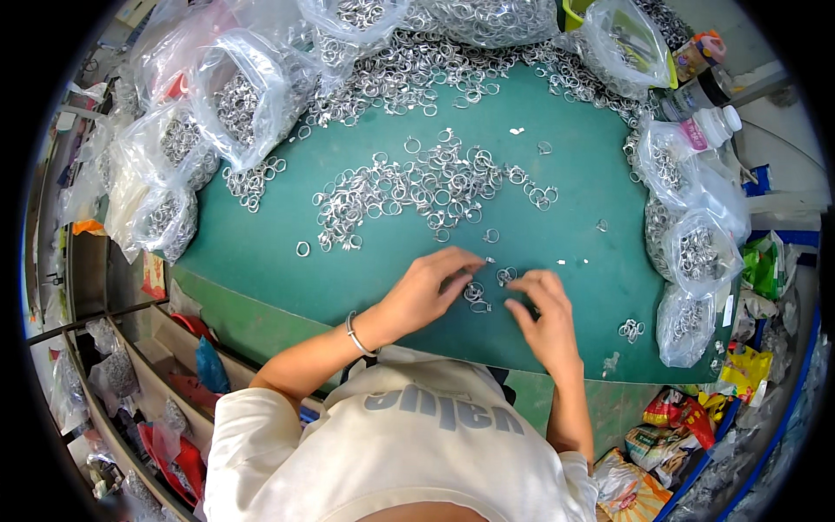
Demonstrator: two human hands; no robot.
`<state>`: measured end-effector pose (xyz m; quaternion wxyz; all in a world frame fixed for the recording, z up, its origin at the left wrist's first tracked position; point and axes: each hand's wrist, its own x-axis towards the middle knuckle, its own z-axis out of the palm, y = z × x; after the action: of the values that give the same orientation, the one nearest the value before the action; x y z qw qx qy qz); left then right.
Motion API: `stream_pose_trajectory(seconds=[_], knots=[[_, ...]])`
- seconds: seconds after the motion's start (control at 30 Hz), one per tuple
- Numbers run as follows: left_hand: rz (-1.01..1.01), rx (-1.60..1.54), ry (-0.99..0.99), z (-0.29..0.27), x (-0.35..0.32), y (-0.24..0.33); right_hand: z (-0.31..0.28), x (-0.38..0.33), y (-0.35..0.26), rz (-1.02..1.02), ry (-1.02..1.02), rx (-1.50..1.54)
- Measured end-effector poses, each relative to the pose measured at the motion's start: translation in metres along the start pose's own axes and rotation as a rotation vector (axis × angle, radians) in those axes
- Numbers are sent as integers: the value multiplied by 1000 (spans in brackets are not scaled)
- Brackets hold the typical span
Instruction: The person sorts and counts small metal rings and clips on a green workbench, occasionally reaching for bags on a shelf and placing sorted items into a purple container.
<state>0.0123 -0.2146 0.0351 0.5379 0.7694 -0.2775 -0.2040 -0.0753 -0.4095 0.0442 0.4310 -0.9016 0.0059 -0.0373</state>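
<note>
Loose silver rings lie on a green tabletop (287, 287). My left hand (426, 285) hovers over the near part of it, fingers bent and thumb apart from them. Just under its thumb sits a small group of rings (476, 297), and a single ring (490, 260) is by its fingertips. My right hand (546, 315) faces it from the right, thumb and forefinger spread. Its forefinger tip is beside another little cluster of rings (506, 276); whether it touches them I cannot tell. Farther off, a wide scatter of rings (409, 184) covers the middle.
Clear plastic bags of rings (235, 113) line the left side, with a long heap of rings (391, 83) at the back. More filled bags (696, 244) and a white bottle (718, 126) stand on the right. A few rings (631, 330) lie near the right front edge.
</note>
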Motion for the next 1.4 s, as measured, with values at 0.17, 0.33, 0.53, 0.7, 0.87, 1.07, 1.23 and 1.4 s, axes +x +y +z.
stream_pose_trajectory(seconds=[0.17,0.33,0.53,0.7,0.87,1.07,1.23,1.4], knots=[[206,314,144,8,25,1,16,28,-3,-138,138,-217],[340,496,38,16,41,-16,28,37,3,-134,85,-416],[333,419,-87,20,24,-10,-19,59,30,-44,350,-414],[309,352,-183,18,23,-2,-42,74,47,74,314,-401],[407,770,208,20,119,-6,-22,109,53,-10,158,-232],[359,816,-37,8,129,-13,-35,82,29,116,-297,52],[275,389,-26,2,105,-3,-49,126,52,205,62,2],[-75,56,-176,3,87,5,-24,166,72,-171,291,-310]])
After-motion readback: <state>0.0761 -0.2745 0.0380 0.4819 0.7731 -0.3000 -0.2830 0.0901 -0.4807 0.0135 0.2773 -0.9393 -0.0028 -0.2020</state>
